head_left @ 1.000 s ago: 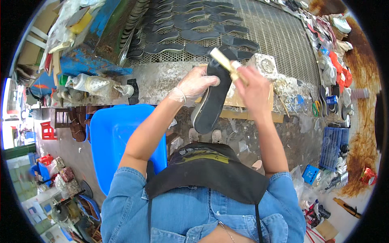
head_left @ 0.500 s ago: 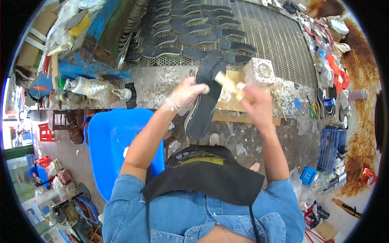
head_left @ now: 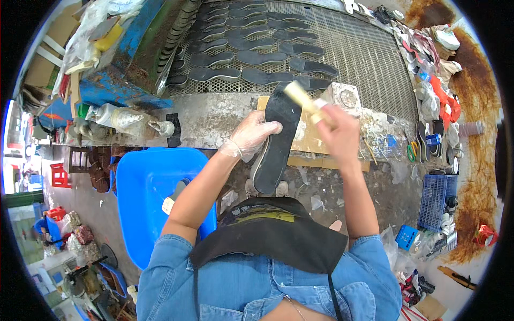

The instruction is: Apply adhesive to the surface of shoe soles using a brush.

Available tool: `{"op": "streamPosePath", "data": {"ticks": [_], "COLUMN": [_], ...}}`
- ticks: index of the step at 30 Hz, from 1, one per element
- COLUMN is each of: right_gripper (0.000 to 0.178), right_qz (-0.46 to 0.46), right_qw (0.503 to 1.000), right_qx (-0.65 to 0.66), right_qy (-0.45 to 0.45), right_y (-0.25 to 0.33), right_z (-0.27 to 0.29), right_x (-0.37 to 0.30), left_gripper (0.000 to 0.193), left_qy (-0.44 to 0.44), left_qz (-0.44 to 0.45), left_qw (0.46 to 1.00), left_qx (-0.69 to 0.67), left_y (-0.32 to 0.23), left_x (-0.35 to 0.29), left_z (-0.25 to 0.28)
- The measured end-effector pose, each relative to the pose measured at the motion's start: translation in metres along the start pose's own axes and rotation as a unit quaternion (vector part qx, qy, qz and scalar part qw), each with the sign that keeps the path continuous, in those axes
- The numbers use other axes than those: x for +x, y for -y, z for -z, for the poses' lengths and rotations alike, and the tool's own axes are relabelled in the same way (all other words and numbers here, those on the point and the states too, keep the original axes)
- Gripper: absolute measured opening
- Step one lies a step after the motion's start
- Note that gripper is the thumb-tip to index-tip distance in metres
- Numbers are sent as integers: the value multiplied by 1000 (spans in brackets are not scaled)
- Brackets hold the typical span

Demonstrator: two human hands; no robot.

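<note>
A dark shoe sole (head_left: 279, 136) with a pale edge is held up in front of me, its long side pointing away. My left hand (head_left: 252, 134), in a thin clear glove, grips its left edge with the thumb on the flat face. In my right hand (head_left: 339, 131) is a brush (head_left: 301, 96) with a pale head; its tip lies at the sole's far right edge. That hand is slightly smeared, but its fingers are wrapped round the handle. Below the sole lies a piece of cardboard (head_left: 304, 136) on the stained bench ledge (head_left: 214, 115).
Rows of dark soles (head_left: 261, 57) lie on a metal mesh conveyor (head_left: 364, 59) beyond the bench. A white crusted block-shaped container (head_left: 344, 99) stands right of the brush. Left are a plastic bottle (head_left: 126, 119) and a blue tub (head_left: 160, 160). Scissors (head_left: 412, 151) lie on the right.
The sole has shifted slightly nearer to me. The brush has moved up toward the sole's far end, and my right hand has risen with it.
</note>
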State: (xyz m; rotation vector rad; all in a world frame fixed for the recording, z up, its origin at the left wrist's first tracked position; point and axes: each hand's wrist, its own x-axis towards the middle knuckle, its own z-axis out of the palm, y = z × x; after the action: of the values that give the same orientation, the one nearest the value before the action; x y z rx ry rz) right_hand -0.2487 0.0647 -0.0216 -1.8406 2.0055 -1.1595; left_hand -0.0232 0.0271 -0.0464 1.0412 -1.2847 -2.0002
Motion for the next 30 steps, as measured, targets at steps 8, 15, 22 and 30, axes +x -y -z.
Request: {"op": "streamPosePath", "data": {"ticks": [8,15,22,30], "right_gripper": [29,28,25,38], "right_qz": [-3,-144,-166,-208], "right_qw": [997,962,951,962], "right_qx": [-77,-228,-259,-178], "right_qy": [-22,-30,45,-15], "right_y": [-36,-135,-177,-205], "right_z": [13,61,26,36], "right_x": [12,-62,-97,-110], "left_gripper": [32,34,34,37], "left_qy": [19,-145,-100,-134], "left_qz": [17,1,-10,-9], "left_qw": [1000,989,985,981], "left_qx": [8,-34,-143,-137], "left_y": [13,32,38,28], "left_x": [3,14,38,32], "left_z": [-8,24,17,20]}}
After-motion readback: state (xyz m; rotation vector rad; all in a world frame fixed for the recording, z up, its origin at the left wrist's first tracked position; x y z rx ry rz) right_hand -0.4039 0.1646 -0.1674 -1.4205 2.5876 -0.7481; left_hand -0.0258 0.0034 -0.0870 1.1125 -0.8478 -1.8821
